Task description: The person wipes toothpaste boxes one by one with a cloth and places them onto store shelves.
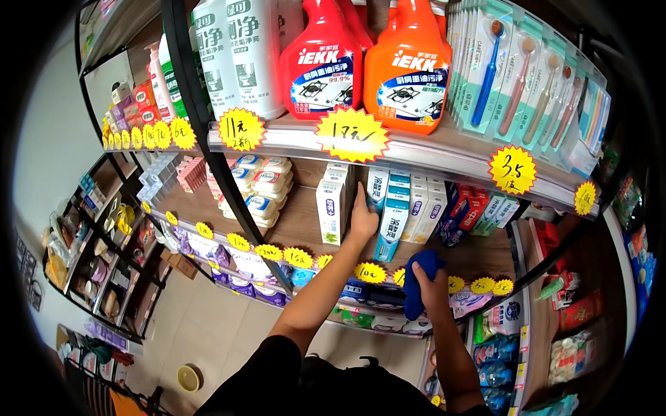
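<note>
My left hand (363,219) reaches into the middle shelf, its fingers stretched out flat along the side of blue-and-white toothpaste boxes (393,223). To its left stands a white toothpaste box (331,212) with purple and green print, with a gap between it and my hand. More white toothpaste boxes (424,208) and red-and-blue boxes (463,213) stand to the right. My right hand (434,283) is closed round a bunched blue cloth (422,288) in front of the shelf's edge.
Red (322,62) and orange spray bottles (408,66) and packaged toothbrushes (489,73) stand on the shelf above. Soap packs (262,187) sit left, beyond a black upright post (239,201). Yellow price tags line the shelf edges. A yellow bowl (189,378) is on the floor.
</note>
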Motion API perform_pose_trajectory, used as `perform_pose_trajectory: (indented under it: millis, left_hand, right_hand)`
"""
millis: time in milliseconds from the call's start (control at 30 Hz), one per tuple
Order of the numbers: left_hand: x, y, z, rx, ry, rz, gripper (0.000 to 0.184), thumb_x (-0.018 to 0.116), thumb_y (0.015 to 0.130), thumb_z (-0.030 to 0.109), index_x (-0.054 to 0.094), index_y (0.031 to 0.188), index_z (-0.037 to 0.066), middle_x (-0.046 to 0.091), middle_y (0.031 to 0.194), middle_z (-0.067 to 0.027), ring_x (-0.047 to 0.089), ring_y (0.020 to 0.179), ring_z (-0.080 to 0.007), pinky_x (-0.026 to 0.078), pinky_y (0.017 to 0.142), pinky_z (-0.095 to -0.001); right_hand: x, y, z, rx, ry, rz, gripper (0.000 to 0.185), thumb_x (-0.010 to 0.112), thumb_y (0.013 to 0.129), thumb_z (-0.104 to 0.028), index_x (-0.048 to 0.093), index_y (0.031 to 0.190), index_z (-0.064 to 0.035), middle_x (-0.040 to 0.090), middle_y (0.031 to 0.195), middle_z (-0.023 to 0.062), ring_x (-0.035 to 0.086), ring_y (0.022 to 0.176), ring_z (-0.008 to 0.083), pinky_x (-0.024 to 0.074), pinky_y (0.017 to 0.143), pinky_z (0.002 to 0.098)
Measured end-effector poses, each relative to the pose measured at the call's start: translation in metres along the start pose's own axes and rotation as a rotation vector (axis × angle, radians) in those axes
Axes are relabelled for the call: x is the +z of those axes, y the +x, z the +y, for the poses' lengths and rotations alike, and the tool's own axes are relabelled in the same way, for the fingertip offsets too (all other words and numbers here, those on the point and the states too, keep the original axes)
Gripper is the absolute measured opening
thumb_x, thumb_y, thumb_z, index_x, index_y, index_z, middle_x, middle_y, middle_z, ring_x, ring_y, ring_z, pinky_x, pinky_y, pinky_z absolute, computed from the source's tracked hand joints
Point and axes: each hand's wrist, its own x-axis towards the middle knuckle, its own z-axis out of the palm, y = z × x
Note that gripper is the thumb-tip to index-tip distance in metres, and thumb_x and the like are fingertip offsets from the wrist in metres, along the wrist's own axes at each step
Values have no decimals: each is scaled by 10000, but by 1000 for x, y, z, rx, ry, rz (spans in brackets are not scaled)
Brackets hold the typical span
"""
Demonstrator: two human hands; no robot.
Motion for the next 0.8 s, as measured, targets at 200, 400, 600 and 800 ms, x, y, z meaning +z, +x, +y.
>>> perform_pose_trajectory:
  millis: [200,400,600,800]
  left_hand:
    - [-42,-105,36,29,-129,68,572,581,922,-15,431,1473,20,560,1380,-236,570,1270,-320,452,1051,-383]
    - [-117,-216,68,-426,-472,-276,365,625,1023,237,592,1315,22,644,1095,-23,587,988,-116,471,905,-263]
    - [-209,-271,41,-486,-467,-120,378,684,987,275,615,1242,5,660,1062,-40,597,950,-101,491,831,-258]
    - [-338,-315,16,-502,-436,73,201,653,1008,211,634,1094,30,648,900,0,572,811,-70,475,719,-242]
  right_hand:
    - [8,-21,-11,79,138,-131,268,738,927,-243,677,1074,-27,681,933,38,642,805,123,530,717,288]
    - [64,-61,24,-5,132,-308,392,727,937,-277,572,1186,-17,658,1047,79,628,926,160,515,814,323]
    - [150,-124,42,51,53,-462,356,706,948,-336,645,1062,-4,697,980,116,657,896,175,523,794,342]
    - [251,-202,3,91,229,-741,334,704,960,-285,630,1132,-9,678,1025,55,619,934,123,514,827,306]
